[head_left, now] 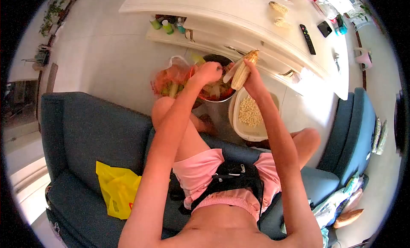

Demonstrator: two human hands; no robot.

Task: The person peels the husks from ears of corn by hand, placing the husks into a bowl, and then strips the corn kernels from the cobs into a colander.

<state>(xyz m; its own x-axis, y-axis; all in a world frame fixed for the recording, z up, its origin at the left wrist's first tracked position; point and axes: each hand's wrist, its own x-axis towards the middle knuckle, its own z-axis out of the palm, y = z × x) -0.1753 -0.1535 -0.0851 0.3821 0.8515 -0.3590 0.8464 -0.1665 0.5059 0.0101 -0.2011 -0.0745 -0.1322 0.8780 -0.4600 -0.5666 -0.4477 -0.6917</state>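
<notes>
My right hand [255, 80] is wrapped round a pale yellow ear of corn [241, 75], held tilted with its browner end up. A whitish, half-see-through strip [232, 72], perhaps husk, stands out along the corn's left side. To the left, my left hand [209, 72] is closed in a fist; whatever its fingers hold is hidden. Both hands are above a round, dark bowl [231, 95] with pale scraps inside. Below my right hand, a white tub [255, 134] contains loose corn kernels [250, 111]. Beside the bowl lies a red plastic bag [160, 79] with corn in it.
In front stands a cream table [239, 6] bearing two corn pieces [279, 11], a remote control [307, 39] and a phone [324, 29]. Green-capped bottles [167, 27] stand on its lower shelf. A yellow bag [117, 190] rests on the dark sofa [102, 128] under me.
</notes>
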